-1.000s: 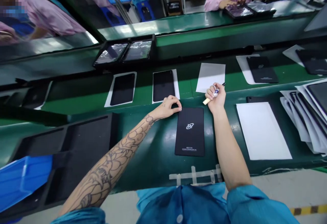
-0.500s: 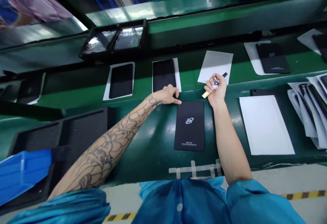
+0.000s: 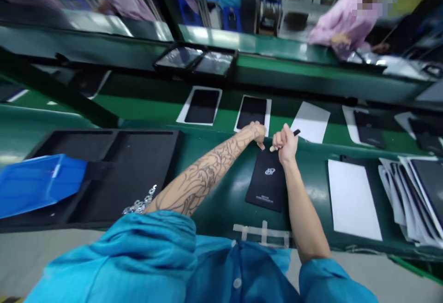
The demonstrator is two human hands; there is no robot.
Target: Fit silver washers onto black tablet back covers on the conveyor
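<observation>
My left hand (image 3: 258, 133), the tattooed one, has its fingertips at the top left corner of a black panel with a white HY logo (image 3: 267, 179). Just beside it, my right hand (image 3: 285, 144) is closed around a small cream-handled, pen-like tool (image 3: 280, 140) whose dark tip points up and right. The tool's middle is hidden by my fingers. Two more black panels (image 3: 202, 106) (image 3: 251, 112) lie on white sheets beyond my hands.
Under the panel runs a green conveyor belt (image 3: 228, 187). A blank white sheet (image 3: 351, 199) and a stack of sheets and panels (image 3: 411, 197) lie right. A blue bin (image 3: 41, 185) and black foam tray (image 3: 131, 169) sit left. A person in pink (image 3: 342, 19) works across the line.
My view has swung and tilted. My left hand has moved to the panel's top left corner, closer to my right hand. My left sleeve has risen into view.
</observation>
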